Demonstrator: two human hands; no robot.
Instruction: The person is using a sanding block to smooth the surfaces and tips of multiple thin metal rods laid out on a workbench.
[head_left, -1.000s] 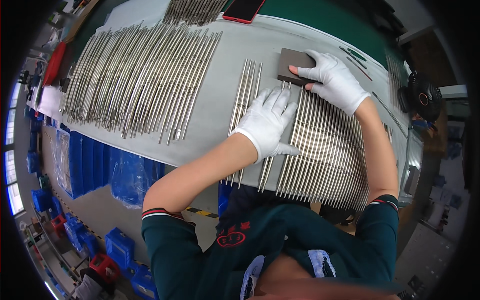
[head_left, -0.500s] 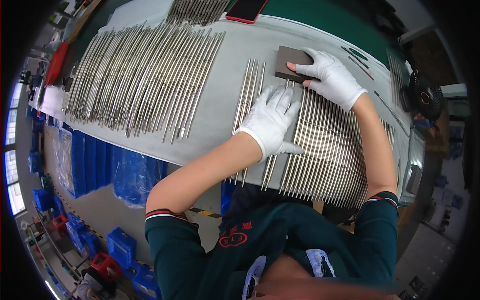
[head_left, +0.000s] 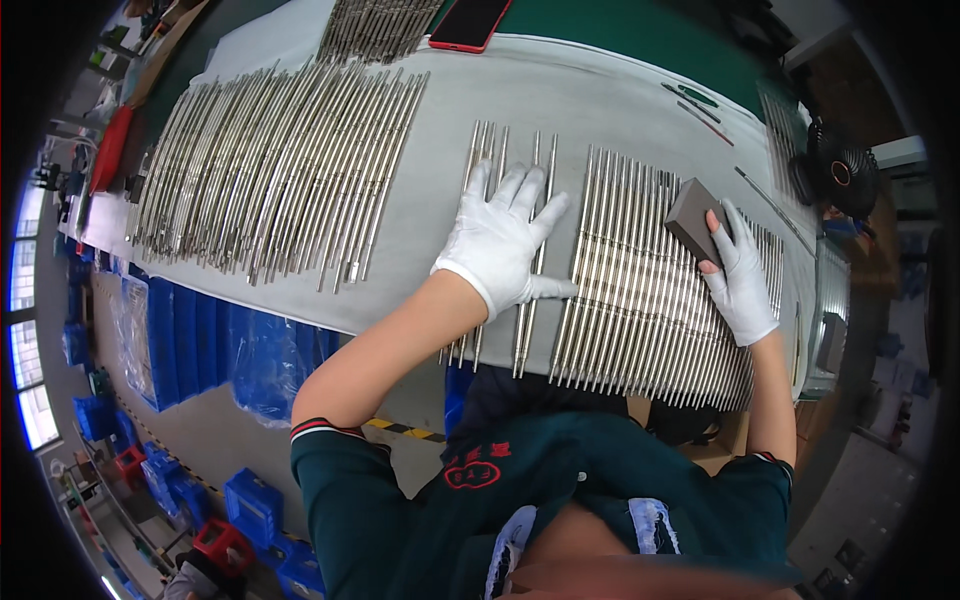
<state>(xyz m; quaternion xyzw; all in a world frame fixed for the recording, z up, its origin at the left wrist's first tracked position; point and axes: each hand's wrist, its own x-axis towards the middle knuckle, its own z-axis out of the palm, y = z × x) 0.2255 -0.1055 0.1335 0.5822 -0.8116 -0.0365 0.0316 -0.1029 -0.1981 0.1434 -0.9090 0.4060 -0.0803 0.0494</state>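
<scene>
My left hand (head_left: 505,235), in a white glove with fingers spread, lies flat over a few thin metal rods (head_left: 538,180) near the middle of the table. My right hand (head_left: 738,275) wears a white glove with thumb and fingertip bare. It grips a grey-brown rectangular block (head_left: 690,222) at the right side of a dense row of shiny metal rods (head_left: 630,270). The block is tilted and covers part of that row; whether it touches the rods I cannot tell. The rods' lower ends point toward me.
A large bundle of metal rods (head_left: 270,170) lies at the left, with a darker stack (head_left: 375,28) behind it. A red-edged phone (head_left: 470,22) rests at the back. Slim tools (head_left: 700,105) lie at the far right near a black fan (head_left: 845,170). Blue bins (head_left: 185,335) stand below the table.
My right hand has carried the block from the row's far left end rightward and nearer. My left hand has shifted slightly left, and the rods beside it are spaced further from the row.
</scene>
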